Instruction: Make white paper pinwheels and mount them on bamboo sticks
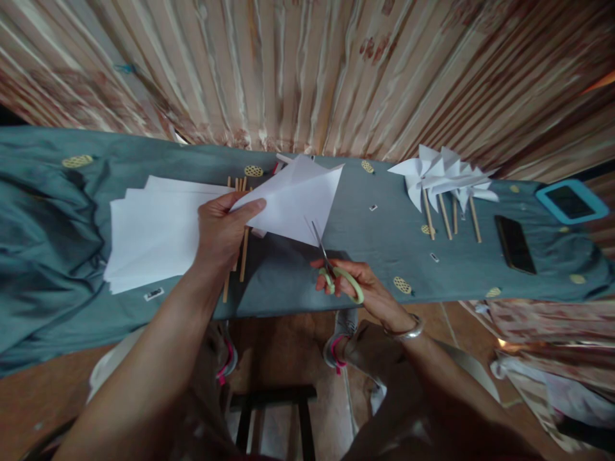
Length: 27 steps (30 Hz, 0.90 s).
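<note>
While the left hand (221,224) clasps the left side of a creased white paper sheet (298,202), thumb on top and fingers beneath, the right hand (371,282) has its fingers curled about the handles of a pair of metal scissors with pale green grips (328,264). The sheet is held up over the middle of a long table under a teal cloth with yellow pineapple prints (394,240), between its near and far edges. Gripping it by one side probably keeps it taut and leaves the opposite side free for the blades. These stand slightly parted across the sheet's lower right corner; whether paper lies between them, I cannot tell.

Toward the table's left end, a loose stack of white paper (151,234) lies near the left forearm, likely put there to be within that hand's reach. Slim light wooden sticks (244,259) lie just beside it, partly hidden by the hand and sheet. By the far edge, right of centre, white paper pinwheels on wooden sticks (446,176) overlap in a row, apparently set aside to spare working room. Nearer the right end lie a black phone (515,243) and a blue-framed tablet-like device (571,200).
</note>
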### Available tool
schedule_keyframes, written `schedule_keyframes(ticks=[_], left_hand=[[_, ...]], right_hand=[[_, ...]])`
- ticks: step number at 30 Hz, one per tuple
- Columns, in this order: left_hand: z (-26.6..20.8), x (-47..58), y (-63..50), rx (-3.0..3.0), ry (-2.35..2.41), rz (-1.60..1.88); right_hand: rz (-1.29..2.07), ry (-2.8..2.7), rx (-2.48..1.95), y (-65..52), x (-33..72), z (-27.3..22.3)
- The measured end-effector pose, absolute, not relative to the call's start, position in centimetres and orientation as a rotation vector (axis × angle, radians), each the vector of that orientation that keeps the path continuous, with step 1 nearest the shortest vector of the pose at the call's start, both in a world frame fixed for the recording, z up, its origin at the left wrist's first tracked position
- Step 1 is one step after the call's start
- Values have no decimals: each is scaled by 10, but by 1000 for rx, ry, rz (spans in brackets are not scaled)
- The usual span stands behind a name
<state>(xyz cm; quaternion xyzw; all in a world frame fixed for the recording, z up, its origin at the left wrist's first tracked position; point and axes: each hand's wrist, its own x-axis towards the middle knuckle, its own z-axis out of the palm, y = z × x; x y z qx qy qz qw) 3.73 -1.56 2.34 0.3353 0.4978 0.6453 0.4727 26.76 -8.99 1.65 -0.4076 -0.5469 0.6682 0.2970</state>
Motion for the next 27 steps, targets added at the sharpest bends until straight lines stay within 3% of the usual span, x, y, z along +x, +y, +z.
schedule_keyframes(ticks=[27], left_hand=[[24, 37, -17, 782, 1249, 1530]], right_hand=[[1738, -1446, -1046, -89, 266, 10]])
